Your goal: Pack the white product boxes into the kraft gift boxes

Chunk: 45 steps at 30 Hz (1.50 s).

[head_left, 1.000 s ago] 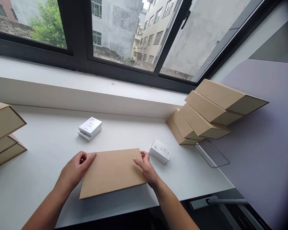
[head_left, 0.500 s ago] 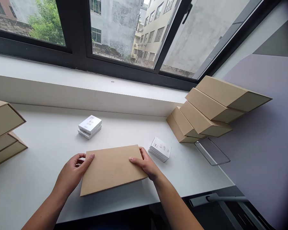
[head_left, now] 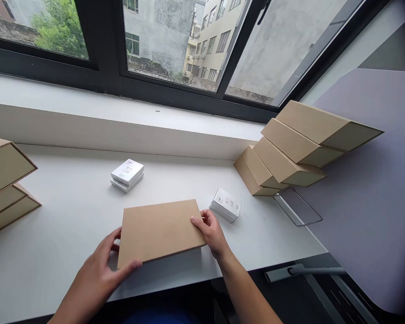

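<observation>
Mind the tan box near the front edge of the counter: pinched at its right end by the right hand, flanked at the near left corner by the spread left hand, with thumb contact unclear. Best to seat the left fingers flat before shifting any weight, pressing lightly to spare the edges.
</observation>
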Tool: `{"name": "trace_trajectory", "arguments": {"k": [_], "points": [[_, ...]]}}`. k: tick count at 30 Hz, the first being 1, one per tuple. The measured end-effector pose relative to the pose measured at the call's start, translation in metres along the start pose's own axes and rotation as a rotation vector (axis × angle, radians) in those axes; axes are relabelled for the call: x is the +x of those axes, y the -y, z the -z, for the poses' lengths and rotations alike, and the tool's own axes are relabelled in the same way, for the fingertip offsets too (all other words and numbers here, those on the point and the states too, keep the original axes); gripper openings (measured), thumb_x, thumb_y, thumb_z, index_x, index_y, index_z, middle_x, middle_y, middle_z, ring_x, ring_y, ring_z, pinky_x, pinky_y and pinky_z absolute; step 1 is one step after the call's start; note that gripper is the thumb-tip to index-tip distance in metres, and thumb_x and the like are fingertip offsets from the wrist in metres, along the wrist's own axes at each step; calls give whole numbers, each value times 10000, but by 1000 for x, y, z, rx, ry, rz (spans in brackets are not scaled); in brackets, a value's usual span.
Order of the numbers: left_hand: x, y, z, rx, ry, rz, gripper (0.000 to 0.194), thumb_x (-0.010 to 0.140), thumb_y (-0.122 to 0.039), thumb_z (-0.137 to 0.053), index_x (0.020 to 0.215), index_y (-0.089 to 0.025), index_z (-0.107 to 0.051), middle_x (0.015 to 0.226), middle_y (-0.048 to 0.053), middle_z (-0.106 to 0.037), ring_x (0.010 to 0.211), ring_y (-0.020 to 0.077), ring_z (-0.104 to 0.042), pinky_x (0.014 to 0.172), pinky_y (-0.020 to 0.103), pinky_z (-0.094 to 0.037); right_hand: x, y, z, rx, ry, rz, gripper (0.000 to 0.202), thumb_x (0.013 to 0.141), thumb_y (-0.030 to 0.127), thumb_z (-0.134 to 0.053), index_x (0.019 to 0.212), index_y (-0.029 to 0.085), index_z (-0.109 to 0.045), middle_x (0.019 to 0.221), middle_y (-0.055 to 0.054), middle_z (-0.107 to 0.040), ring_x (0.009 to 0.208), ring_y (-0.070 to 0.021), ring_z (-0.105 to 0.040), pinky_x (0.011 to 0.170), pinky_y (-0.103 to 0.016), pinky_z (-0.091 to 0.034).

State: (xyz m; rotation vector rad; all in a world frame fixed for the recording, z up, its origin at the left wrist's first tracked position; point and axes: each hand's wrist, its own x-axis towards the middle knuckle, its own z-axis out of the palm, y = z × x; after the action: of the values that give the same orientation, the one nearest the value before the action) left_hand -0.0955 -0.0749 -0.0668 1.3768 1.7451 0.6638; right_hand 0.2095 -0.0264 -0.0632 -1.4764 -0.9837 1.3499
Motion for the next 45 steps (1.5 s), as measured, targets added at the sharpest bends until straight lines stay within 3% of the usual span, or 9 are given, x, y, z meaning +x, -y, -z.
{"name": "trace_trajectory", "arguments": {"k": [6, 12, 16, 21, 25, 28, 34, 40, 45], "points": [[-21, 19, -11, 236, -42, 35, 343, 687, -632, -663, 837, -325, -688, 801, 32, -720, 817, 311, -677, 673, 349, -517, -47, -24, -4, -63, -52, 285, 444, 783, 614, -695, 969, 249, -525, 944, -35, -569, 893, -236, -552, 800, -351, -468], [-15, 18, -19, 342, -124, -7, 368, 708, -664, -589, 677, -298, -610, 571, 10, -576, 621, 245, -575, 572, 297, -447, -57, -46, -6, -218, -262, 259, 304, 785, 429, -719, 818, 252, -473, 778, 1, -515, 737, -197, -498, 695, -329, -452], [-14, 14, -25, 249, -165, 3, 461, 768, -698, -528, 605, -269, -580, 541, 6, -560, 559, 217, -545, 536, 278, -428, -53, -55, -20, -174, -213, 221, 324, 756, 453, -754, 893, 264, -531, 812, -21, -601, 761, -234, -579, 672, -352, -511], [-22, -6, -19, -6, -148, -26, 472, 821, -665, -523, 613, -248, -598, 596, 3, -592, 614, 213, -562, 535, 264, -422, -59, -43, -28, 65, -86, 167, 364, 809, 490, -748, 1029, 246, -591, 985, -72, -680, 893, -249, -654, 780, -360, -561], [-21, -20, 7, -214, -104, -263, 508, 861, -669, -504, 613, -227, -540, 602, 9, -519, 612, 189, -495, 571, 276, -417, -59, -3, -12, 250, -36, 142, 335, 866, 506, -698, 995, 223, -574, 679, 38, -514, 520, -84, -429, 469, -195, -380], [1, -24, 26, -244, -160, -413, 484, 913, -648, -441, 702, -232, -570, 697, 19, -551, 703, 199, -526, 667, 298, -442, -43, 45, -1, 275, -33, 121, 374, 814, 466, -754, 1002, 189, -586, 614, 72, -427, 489, -52, -323, 435, -168, -310], [61, -9, 21, 44, -298, -204, 508, 919, -651, -446, 1253, -293, -586, 1350, 84, -582, 1289, 334, -479, 1051, 530, -415, 20, 122, -4, 393, -196, 222, 481, 685, 245, -719, 1146, 173, -604, 583, 80, -478, 493, -71, -432, 437, -160, -378], [70, 17, 6, 44, -169, -204, 576, 932, -673, -392, 1347, -306, -549, 1459, 64, -534, 1396, 321, -412, 1158, 575, -318, 75, 143, 3, 504, -397, 308, 211, 671, 154, -590, 878, 196, -588, 623, 67, -553, 554, -91, -562, 538, -222, -558], [71, 17, 2, 168, -196, -224, 546, 918, -651, -457, 1255, -246, -598, 1377, 90, -597, 1347, 325, -472, 1139, 556, -347, 124, 141, 19, 476, -426, 288, 194, 694, 141, -571, 876, 204, -553, 560, 88, -508, 488, -78, -548, 491, -175, -523]]}}
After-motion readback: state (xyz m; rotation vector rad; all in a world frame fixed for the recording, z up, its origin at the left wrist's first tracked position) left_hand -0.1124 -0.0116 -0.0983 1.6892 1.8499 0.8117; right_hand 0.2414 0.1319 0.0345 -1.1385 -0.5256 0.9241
